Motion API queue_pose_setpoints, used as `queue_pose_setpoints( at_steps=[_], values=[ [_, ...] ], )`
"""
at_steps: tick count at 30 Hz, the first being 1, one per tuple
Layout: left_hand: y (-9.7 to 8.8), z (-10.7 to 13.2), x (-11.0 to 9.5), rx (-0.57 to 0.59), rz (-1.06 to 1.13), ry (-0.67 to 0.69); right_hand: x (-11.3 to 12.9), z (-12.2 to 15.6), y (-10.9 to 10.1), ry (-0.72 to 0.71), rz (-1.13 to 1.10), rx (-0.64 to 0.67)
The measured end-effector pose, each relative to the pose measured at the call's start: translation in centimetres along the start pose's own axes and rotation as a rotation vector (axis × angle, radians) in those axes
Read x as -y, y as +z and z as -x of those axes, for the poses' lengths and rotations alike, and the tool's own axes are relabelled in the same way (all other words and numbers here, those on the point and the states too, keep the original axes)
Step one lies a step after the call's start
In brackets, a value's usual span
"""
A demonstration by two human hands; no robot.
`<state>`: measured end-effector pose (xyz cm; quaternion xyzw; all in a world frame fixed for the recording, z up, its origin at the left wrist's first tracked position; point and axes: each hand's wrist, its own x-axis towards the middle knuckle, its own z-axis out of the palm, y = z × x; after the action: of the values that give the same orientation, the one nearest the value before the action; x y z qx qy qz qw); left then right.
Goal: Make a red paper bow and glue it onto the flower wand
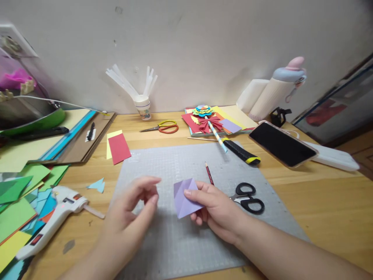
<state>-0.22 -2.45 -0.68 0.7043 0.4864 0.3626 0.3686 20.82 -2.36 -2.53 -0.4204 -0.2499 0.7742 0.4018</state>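
I've got the folded lilac paper piece (184, 197) pinched in my right hand (217, 212) — thumb on top, fingers curled under its right corner — held just above the near middle of the grey gridded cutting mat (163, 245). It looks light and thin, creased into a kite-like shape, so I judge it will bend or crumple under any hard squeeze; best taken by the folded edges or the corner, flat between thumb and finger. My left hand (136, 206) hovers just beside it, fingers loosely bent, holding nothing, not touching the paper as far as I can tell.

Right of my right hand, the black-handled scissors (247, 197) lie on the mat, and a red pencil (209, 173) sits just behind. Off the mat's left edge, a white glue gun (51, 217) rests on the wooden tabletop (320, 202) beside stacked coloured paper sheets (17, 194). Toward the far right edge, a black-screened phone (282, 144) is propped at a tilt.

The paper's underside and my lower fingers are hidden — how many layers are folded, I can't make out.
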Motion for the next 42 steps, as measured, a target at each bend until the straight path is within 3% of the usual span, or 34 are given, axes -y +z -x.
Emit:
queue_pose_setpoints(
  at_steps=[3, 5, 11, 17, 23, 25, 28, 30, 37, 42],
  values=[
    [1.4, -1.6, 0.1, 0.275, -0.039, 0.175, 0.0, 0.0, -0.1, 0.044, -0.077, -0.013],
    [1.6, -1.7, 0.0, 0.366, -0.024, 0.249, -0.1, 0.1, 0.0, 0.078, -0.094, 0.018],
    [0.8, -1.6, 0.6, 0.372, -0.071, 0.296, -0.5, 0.2, 0.3, 0.033, -0.022, 0.101],
    [1.3, -2.0, 0.7, 0.287, -0.066, 0.092, -0.9, 0.2, 0.2, -0.04, 0.025, 0.083],
    [2.9, -1.3, 0.9, -0.002, 0.318, -0.169, -0.9, 0.8, 1.0, -0.036, 0.003, 0.113],
    [3.2, -1.4, 1.0, 0.041, 0.396, -0.237, -1.0, 0.8, 1.2, -0.046, 0.007, 0.085],
    [3.2, -1.7, 0.9, 0.241, 0.402, -0.328, -1.0, 0.7, 1.1, -0.093, 0.066, 0.027],
    [3.1, -2.0, 0.7, 0.306, 0.433, -0.353, -1.0, 0.6, 0.9, -0.108, 0.119, -0.007],
    [2.9, -2.1, 0.4, 0.321, 0.431, -0.398, -0.7, 0.6, 0.7, -0.114, 0.267, 0.084],
    [3.0, -2.0, 0.5, 0.33, 0.451, -0.416, -0.9, 0.6, 0.8, -0.104, 0.326, 0.056]
  ],
)
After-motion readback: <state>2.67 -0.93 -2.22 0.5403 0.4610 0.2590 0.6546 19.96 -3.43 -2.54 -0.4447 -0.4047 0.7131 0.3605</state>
